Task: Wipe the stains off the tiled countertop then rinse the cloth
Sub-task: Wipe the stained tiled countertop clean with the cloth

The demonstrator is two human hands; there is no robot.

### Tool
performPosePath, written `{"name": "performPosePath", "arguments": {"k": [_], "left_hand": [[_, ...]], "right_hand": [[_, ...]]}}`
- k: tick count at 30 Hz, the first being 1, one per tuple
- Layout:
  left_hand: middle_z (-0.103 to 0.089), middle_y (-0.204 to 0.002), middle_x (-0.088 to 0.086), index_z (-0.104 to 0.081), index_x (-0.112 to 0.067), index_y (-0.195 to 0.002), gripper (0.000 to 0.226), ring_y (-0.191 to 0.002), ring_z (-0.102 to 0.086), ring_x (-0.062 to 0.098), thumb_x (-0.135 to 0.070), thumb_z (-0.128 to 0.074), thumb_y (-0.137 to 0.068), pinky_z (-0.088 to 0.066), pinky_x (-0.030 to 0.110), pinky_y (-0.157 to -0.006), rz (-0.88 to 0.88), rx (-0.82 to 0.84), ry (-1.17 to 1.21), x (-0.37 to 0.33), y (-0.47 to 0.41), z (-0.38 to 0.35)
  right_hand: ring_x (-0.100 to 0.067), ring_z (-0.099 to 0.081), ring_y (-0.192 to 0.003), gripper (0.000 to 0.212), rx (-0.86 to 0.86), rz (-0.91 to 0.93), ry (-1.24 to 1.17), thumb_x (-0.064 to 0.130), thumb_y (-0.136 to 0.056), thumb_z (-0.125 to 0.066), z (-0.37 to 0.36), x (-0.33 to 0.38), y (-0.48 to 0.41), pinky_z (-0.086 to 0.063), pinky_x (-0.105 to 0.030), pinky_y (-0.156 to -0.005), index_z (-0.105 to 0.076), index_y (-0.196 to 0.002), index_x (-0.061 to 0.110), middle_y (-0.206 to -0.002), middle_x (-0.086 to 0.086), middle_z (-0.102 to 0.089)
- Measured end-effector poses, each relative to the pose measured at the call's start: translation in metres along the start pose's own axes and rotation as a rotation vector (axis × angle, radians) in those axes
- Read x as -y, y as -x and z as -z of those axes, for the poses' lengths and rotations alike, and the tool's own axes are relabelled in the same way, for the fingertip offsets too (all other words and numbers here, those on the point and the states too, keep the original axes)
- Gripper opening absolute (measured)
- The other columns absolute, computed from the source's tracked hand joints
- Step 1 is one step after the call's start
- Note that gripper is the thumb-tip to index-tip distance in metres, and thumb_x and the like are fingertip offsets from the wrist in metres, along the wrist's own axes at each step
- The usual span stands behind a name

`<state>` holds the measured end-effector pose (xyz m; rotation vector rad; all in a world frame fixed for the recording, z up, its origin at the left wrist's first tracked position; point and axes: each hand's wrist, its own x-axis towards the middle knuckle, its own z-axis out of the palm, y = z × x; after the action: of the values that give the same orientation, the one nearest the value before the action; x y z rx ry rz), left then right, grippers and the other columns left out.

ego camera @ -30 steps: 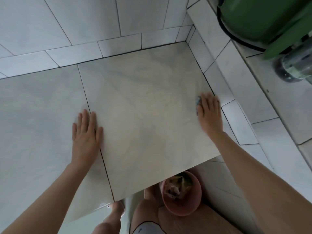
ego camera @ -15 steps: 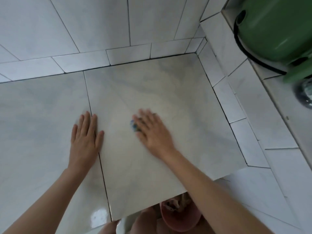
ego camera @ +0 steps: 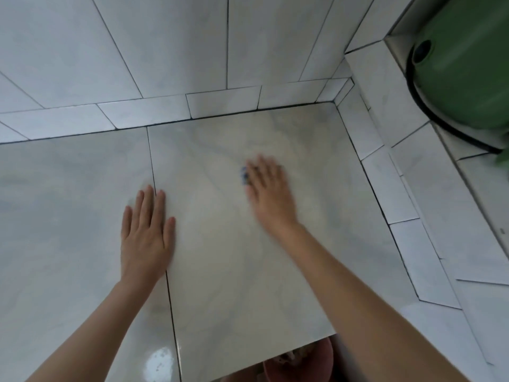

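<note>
The tiled countertop [ego camera: 248, 271] is pale marble-patterned tile with dark grout lines. My right hand [ego camera: 268, 191] lies flat on the middle of the large tile, blurred by motion, pressing a cloth down. Only a small blue edge of the cloth [ego camera: 244, 175] peeks out at the fingers' left side; the rest is hidden under the palm. My left hand [ego camera: 147, 232] rests flat with straight fingers across the grout line to the left, holding nothing. No stains are plainly visible on the tiles.
White wall tiles [ego camera: 165, 51] rise behind the counter. A raised tiled ledge [ego camera: 407, 205] runs along the right side, with a green round container [ego camera: 468, 67] on it. Below the counter's front edge a pink bucket [ego camera: 300, 365] shows partly.
My right hand with the cloth swept from the tile's right edge toward the left, then back toward the middle and farther from me. The left hand stayed planted. The view tilted up toward the wall.
</note>
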<state>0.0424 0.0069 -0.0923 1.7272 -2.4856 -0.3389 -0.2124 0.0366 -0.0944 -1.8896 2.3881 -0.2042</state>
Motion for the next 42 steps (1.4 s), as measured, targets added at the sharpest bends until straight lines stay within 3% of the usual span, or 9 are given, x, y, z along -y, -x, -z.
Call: {"name": "performPosePath", "arguments": {"k": [4,6,13,17,26,30,34,38,42], "left_hand": [[-0.011,-0.158,0.002,-0.015,-0.015,-0.15,0.059,-0.145,-0.004,0.013,-0.04,-0.015,-0.096,0.001,0.033,-0.118,0.011,-0.008,-0.007,-0.002,0.0,0.0],[-0.014,-0.157,0.003,-0.018,-0.015,-0.149,0.059,-0.145,-0.006,0.013,-0.039,-0.017,-0.096,0.001,0.032,-0.118,0.013,-0.014,0.001,-0.002,0.0,0.001],[-0.016,-0.157,0.003,-0.02,-0.014,-0.149,0.058,-0.145,-0.006,0.012,-0.038,-0.018,-0.095,-0.001,0.034,-0.118,0.027,-0.024,0.003,-0.005,0.0,0.003],[-0.017,-0.156,0.004,-0.022,-0.014,-0.148,0.058,-0.145,-0.008,0.013,-0.036,-0.021,-0.095,-0.003,0.035,-0.118,0.026,-0.032,0.009,-0.005,-0.001,0.003],[-0.018,-0.156,0.004,-0.023,-0.014,-0.148,0.058,-0.145,-0.009,0.013,-0.037,-0.02,-0.095,-0.004,0.035,-0.118,0.029,-0.034,0.005,-0.006,0.0,0.003],[-0.018,-0.156,0.003,-0.023,-0.014,-0.148,0.057,-0.145,-0.008,0.013,-0.036,-0.021,-0.095,-0.003,0.034,-0.118,0.027,-0.039,0.015,-0.005,0.0,0.004],[-0.017,-0.157,0.003,-0.022,-0.014,-0.148,0.057,-0.145,-0.007,0.013,-0.037,-0.02,-0.096,-0.004,0.035,-0.118,0.027,-0.034,0.009,-0.004,0.0,0.004],[-0.017,-0.157,0.003,-0.022,-0.014,-0.149,0.057,-0.145,-0.007,0.013,-0.037,-0.02,-0.096,-0.004,0.036,-0.119,0.025,-0.03,0.009,-0.004,0.0,0.004],[-0.016,-0.157,0.002,-0.021,-0.015,-0.149,0.058,-0.145,-0.005,0.011,-0.038,-0.02,-0.096,-0.003,0.035,-0.119,0.029,-0.029,0.021,-0.004,0.001,0.004]], "right_hand": [[-0.028,-0.033,-0.138,0.054,0.124,0.307,-0.033,0.041,-0.093,-0.03,-0.003,0.039,0.005,-0.016,-0.039,-0.113,-0.039,-0.142,0.019,-0.149,-0.007,-0.036],[-0.028,-0.032,-0.138,0.055,0.144,0.315,-0.035,0.043,-0.093,-0.029,0.0,0.013,-0.007,-0.016,-0.038,-0.114,-0.039,-0.142,0.019,-0.149,-0.008,-0.036],[-0.031,-0.008,-0.144,0.055,0.071,-0.309,0.034,0.037,-0.1,-0.021,0.03,-0.127,-0.06,-0.006,-0.041,-0.117,-0.015,-0.149,0.013,-0.157,-0.015,-0.011],[-0.029,0.001,-0.145,0.052,0.033,-0.49,0.016,0.031,-0.102,-0.019,0.029,-0.117,-0.07,0.002,-0.041,-0.118,-0.006,-0.15,0.014,-0.158,-0.012,-0.001],[-0.022,0.008,-0.145,0.055,0.137,0.115,-0.076,0.04,-0.101,-0.023,0.011,0.015,-0.066,0.009,-0.036,-0.116,-0.003,-0.15,0.023,-0.158,-0.004,0.005],[-0.019,0.002,-0.146,0.057,0.036,0.148,-0.243,0.043,-0.096,-0.019,0.029,0.001,-0.044,0.006,-0.032,-0.117,-0.014,-0.149,0.021,-0.158,-0.003,-0.003],[-0.018,-0.007,-0.145,0.061,0.131,0.208,-0.223,0.047,-0.094,-0.016,0.019,-0.002,-0.02,-0.001,-0.032,-0.118,-0.028,-0.146,0.018,-0.157,-0.003,-0.013],[-0.015,-0.004,-0.146,0.06,0.139,0.188,-0.09,0.048,-0.094,-0.01,0.012,-0.001,-0.025,0.007,-0.026,-0.115,-0.019,-0.149,0.023,-0.158,0.0,-0.01],[-0.02,-0.005,-0.146,0.051,0.109,-0.003,-0.099,0.035,-0.101,-0.028,0.011,-0.031,-0.049,0.001,-0.03,-0.116,-0.017,-0.149,0.021,-0.158,-0.004,-0.01]]}}
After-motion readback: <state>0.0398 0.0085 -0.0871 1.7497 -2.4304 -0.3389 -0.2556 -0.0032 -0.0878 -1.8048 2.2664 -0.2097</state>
